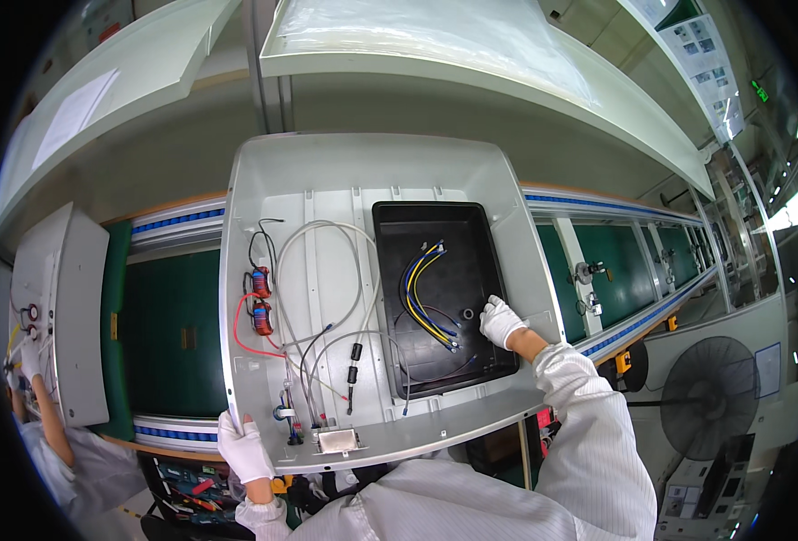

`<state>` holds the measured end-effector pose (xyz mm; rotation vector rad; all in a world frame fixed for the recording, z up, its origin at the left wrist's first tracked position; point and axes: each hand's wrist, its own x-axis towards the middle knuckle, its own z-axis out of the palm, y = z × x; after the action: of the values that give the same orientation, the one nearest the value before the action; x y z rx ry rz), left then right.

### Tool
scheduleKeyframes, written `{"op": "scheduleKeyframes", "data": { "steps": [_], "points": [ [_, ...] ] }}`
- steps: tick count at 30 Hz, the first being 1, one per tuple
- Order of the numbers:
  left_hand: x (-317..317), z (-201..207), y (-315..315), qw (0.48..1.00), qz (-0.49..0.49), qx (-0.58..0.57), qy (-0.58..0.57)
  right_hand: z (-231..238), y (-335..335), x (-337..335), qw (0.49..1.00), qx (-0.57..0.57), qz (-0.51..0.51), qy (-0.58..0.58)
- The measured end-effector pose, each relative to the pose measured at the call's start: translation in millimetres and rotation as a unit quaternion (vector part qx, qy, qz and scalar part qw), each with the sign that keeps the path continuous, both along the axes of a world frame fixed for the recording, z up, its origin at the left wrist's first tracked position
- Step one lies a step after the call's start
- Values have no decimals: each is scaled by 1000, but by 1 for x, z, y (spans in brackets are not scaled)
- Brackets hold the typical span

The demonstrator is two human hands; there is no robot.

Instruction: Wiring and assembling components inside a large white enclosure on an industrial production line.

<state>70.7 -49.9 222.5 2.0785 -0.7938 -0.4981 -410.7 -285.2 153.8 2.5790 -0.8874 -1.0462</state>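
Observation:
A large light-grey metal enclosure (390,424) lies open side up before me. My left hand (244,450), in a white glove, grips its near left corner. Inside, on the right, sits a black plastic tray (435,361). In it are a bundle of blue, yellow and black cables (412,293) and a small dark ring (467,314). My right hand (501,323), also gloved, is at the tray's right rim beside the ring. Its fingers are drawn together over the tray; what lies between them is hidden.
Left in the enclosure are red-and-blue coils (261,302), a looped grey cable (282,261), black ferrite sleeves (354,370) and a metal filter block (338,441). Roller rails (624,209) run sideways beneath. At far left a co-worker's arm (52,424) reaches into another enclosure (79,316). A shelf (471,72) overhangs behind.

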Motion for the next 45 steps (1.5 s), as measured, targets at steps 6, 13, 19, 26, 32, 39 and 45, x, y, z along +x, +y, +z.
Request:
{"op": "scheduleKeyframes", "data": {
  "steps": [6, 13, 19, 26, 32, 39, 45],
  "points": [
    [3, -5, 1, 1000, -3, -7, -4, 2, -3, 0, 988, 41, -65, -132],
    [3, -4, 2, 1000, -11, 4, -19, 1, -10, -8, 999, -21, 6, -44],
    [2, -3, 1, 1000, -3, 0, -24, -11, -5, -2, 987, 20, -96, -126],
    [1, -1, 0, 1000, -10, -1, 6, -12, -7, -2, 981, 22, -125, -149],
    [0, 0, 1, 1000, -18, -8, 0, -12, -6, 3, 978, 16, -141, -151],
    [2, -2, 0, 999, -3, -9, -33, -8, -5, 11, 976, 36, -167, -134],
    [-1, 4, 3, 998, 5, 34, -58, 0, -3, 20, 974, 30, -203, -93]
  ]
}}
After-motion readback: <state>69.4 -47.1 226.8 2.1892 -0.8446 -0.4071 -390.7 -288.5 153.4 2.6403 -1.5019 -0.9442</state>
